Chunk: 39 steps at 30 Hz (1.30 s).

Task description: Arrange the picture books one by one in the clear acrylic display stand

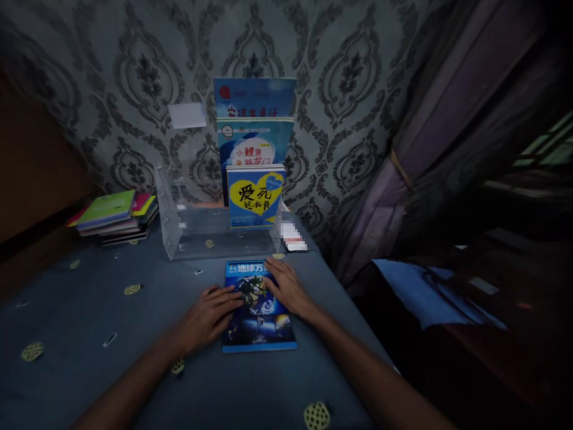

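A blue book with a picture of the earth on its cover lies flat on the cloth in front of me. My left hand rests at its left edge, fingers stretched over the cover. On the upper right of the cover lies my right hand, its fingers also laid out flat. Behind the book stands a clear acrylic rack with stepped tiers. Upright at its right end are a blue book with a yellow heart, a teal book behind it, and a taller blue book at the back.
A pile of colourful books lies left of the rack. Beside the rack's right end is a white item, partly blurred. A patterned tablecloth covers the surface, whose right edge runs past my right arm. A tied curtain hangs at the right.
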{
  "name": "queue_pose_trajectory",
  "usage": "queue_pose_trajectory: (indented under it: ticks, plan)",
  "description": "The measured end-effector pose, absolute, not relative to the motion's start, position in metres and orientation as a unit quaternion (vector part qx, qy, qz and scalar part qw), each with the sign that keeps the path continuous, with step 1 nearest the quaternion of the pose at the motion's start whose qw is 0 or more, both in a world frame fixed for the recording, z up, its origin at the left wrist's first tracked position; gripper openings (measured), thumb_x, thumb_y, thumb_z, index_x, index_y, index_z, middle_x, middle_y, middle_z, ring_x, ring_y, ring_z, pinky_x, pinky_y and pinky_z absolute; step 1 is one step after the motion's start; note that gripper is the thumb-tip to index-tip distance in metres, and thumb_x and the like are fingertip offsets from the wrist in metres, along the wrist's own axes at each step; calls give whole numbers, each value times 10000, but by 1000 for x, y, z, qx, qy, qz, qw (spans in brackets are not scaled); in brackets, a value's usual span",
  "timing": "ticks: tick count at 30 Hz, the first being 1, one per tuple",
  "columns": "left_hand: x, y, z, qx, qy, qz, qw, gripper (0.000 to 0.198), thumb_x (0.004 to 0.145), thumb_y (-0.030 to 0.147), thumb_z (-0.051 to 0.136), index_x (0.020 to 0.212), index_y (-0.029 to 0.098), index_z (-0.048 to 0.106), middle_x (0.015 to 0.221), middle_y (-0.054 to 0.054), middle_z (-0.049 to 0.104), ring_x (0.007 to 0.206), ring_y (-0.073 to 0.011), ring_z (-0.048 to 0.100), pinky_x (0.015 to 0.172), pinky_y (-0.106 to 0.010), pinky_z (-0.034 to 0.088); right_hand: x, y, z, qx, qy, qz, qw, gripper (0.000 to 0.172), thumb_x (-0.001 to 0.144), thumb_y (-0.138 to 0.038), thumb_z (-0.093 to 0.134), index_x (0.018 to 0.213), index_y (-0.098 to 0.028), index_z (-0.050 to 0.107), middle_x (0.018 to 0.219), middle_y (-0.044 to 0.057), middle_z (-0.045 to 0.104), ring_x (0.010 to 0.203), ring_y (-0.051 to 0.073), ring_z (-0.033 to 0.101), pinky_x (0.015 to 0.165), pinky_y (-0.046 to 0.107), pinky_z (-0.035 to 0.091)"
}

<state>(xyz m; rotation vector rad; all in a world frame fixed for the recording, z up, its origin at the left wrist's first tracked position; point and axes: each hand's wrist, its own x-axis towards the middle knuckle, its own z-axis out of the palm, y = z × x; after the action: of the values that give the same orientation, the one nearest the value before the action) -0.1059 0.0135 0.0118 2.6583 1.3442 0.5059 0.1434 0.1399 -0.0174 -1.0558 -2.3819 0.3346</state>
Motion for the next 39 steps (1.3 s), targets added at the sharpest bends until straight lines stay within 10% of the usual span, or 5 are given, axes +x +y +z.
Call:
queue_pose_trajectory:
  ticks: [39]
  plan:
    - [-108, 83, 0, 839, 511, 188, -10, 405, 1017, 337, 370, 1358, 217, 554, 1428, -88, 571, 1320, -242, 527, 1143, -517, 355, 156, 168, -17, -364, -817, 303, 328, 449, 973, -235, 383, 1390, -168, 535, 1337, 103, 649, 1252, 225, 593, 1090, 441, 446]
